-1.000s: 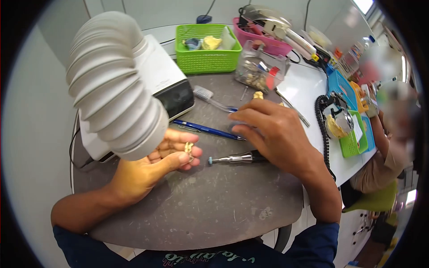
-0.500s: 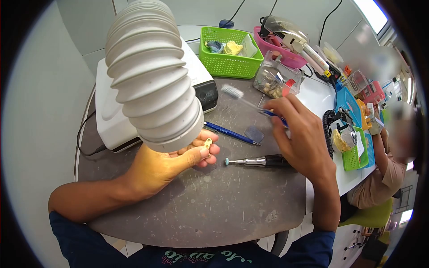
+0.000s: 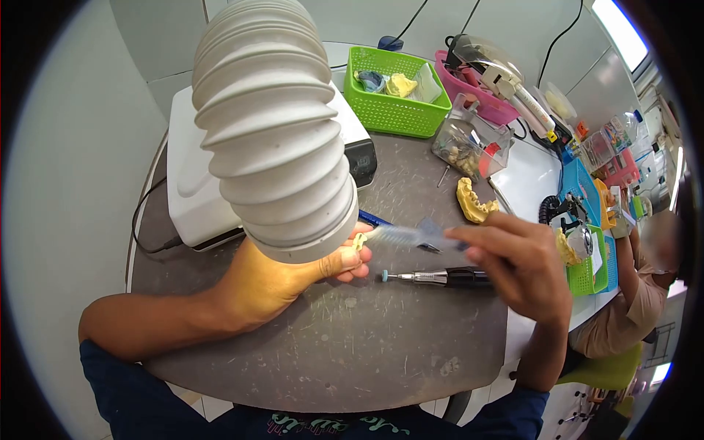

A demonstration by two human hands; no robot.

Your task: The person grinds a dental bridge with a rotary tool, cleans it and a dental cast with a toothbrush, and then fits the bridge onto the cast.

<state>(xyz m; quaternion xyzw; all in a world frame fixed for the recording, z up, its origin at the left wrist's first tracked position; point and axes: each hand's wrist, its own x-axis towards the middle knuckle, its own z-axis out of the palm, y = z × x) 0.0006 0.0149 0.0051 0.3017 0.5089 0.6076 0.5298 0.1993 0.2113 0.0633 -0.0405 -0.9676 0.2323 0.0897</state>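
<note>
With left hand point(image 3: 282, 284) pinched on one yellowish dental piece point(image 3: 358, 242), mid-frame; with right hand point(image 3: 519, 262) clamped on one brush point(image 3: 400, 236) beside it. Upper centre: one green basket point(image 3: 400, 117) with one yellow lump point(image 3: 400, 85), one blue-grey lump point(image 3: 372, 81); rightward, one pink basket point(image 3: 495, 107), one clear box point(image 3: 444, 151) of mixed bits.

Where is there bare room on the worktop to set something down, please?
The worktop is bare from the left hand and handpiece to the front edge. The back right is crowded: green basket, clear box, yellow cast.
</note>
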